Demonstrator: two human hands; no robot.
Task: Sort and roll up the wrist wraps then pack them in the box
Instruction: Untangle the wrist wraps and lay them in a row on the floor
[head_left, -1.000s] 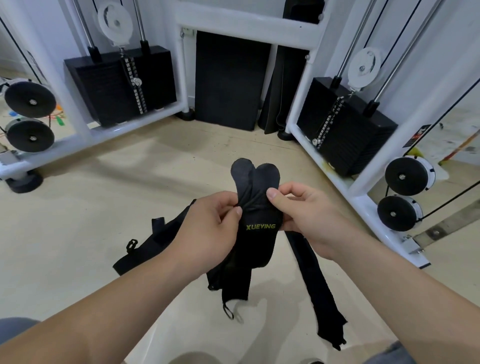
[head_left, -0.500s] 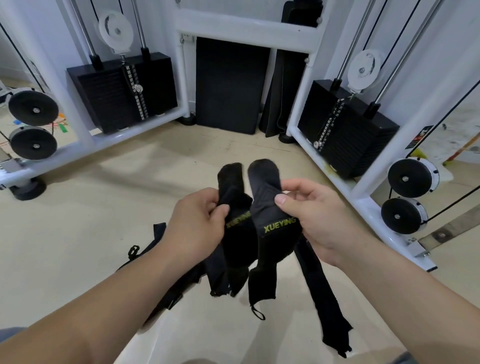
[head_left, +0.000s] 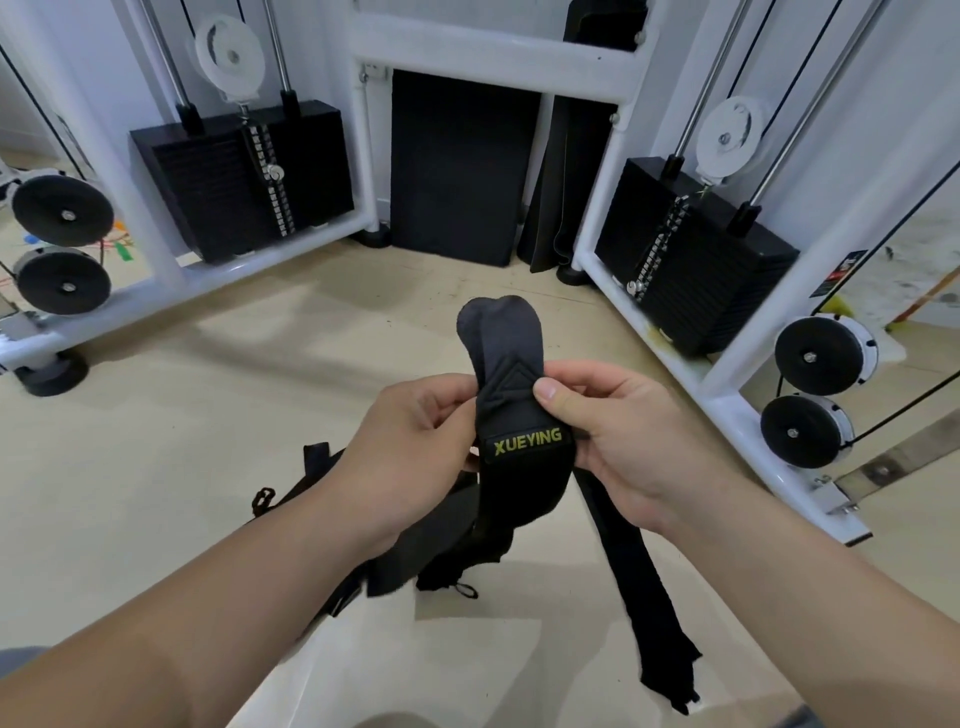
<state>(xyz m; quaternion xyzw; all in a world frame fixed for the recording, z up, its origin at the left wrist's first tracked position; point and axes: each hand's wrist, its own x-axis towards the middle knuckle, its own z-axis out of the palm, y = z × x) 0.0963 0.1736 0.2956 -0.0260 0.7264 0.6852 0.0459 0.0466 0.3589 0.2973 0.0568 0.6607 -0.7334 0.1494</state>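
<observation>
Black wrist wraps (head_left: 511, 415) with a yellow-green XUEYING label are held upright between both hands at the centre of the head view, their rounded padded ends stacked one behind the other. My left hand (head_left: 410, 441) pinches their left edge with thumb and fingers. My right hand (head_left: 618, 436) grips the right edge, thumb on the front. Long black strap tails (head_left: 639, 587) hang below my hands; one reaches down to the right, others trail left with a small loop (head_left: 262, 499). No box is in view.
A white cable machine frame (head_left: 743, 410) with black weight stacks (head_left: 234, 182) and black pulleys (head_left: 823, 356) surrounds the beige floor (head_left: 208, 415). A black mat (head_left: 457, 166) leans at the back. A white surface (head_left: 467, 665) lies under the hanging straps.
The two padded ends, held side by side half a second ago, are now brought together into one stack with a single label facing me. My hands have closed in toward each other.
</observation>
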